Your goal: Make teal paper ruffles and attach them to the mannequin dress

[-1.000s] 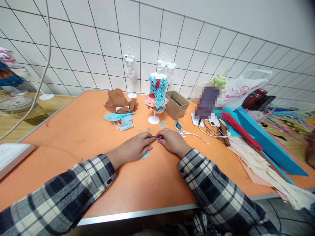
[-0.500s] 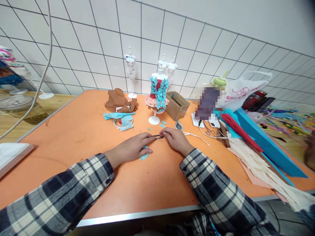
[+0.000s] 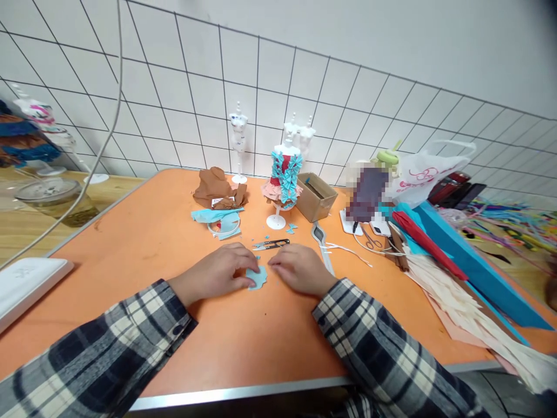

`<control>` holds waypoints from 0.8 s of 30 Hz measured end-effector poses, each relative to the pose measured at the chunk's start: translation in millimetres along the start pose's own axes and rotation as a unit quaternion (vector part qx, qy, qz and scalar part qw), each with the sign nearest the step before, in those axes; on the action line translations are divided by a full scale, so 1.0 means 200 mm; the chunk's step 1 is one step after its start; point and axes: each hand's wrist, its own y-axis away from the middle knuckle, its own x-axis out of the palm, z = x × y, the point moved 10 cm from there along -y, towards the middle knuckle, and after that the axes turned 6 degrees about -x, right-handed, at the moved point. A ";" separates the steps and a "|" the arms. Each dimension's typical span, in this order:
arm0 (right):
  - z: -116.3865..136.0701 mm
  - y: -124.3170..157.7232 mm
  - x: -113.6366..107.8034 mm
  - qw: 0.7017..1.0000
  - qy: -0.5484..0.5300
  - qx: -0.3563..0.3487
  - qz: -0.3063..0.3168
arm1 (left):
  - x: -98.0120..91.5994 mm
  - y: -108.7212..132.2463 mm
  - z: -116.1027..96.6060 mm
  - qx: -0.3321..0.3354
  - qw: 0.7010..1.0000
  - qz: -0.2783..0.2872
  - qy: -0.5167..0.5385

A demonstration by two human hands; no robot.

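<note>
A small piece of light blue fabric [image 3: 260, 279] lies low over the orange table, its left edge between the thumb and fingers of my left hand [image 3: 217, 271]. Just right of it is my right hand [image 3: 300, 268], thumb and fingers drawn together in a pinch; whatever is in them, if anything, does not show. Dark-handled thread snips [image 3: 274, 244] rest on the table beyond both hands. Farther back, a small dress form [image 3: 286, 174] on a white stand wears a red top with turquoise ruffles and a pink skirt.
Brown cloth [image 3: 213, 186] and an embroidery hoop [image 3: 232, 232] lie back left. A cardboard box [image 3: 319, 200] stands behind my right hand, with scissors [image 3: 373, 239] farther right. Fabric strips [image 3: 435, 273] cover the right side. A white device [image 3: 35, 284] sits at the left edge.
The thread snips have left my hands and now lie on the table. Both hands have drawn back toward me, the left onto the blue fabric. The camera view has shifted slightly.
</note>
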 end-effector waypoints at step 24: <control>0.12 0.00 0.16 0.993 0.007 -0.065 0.098 | -0.11 -0.03 0.10 -0.076 0.966 -0.108 -0.224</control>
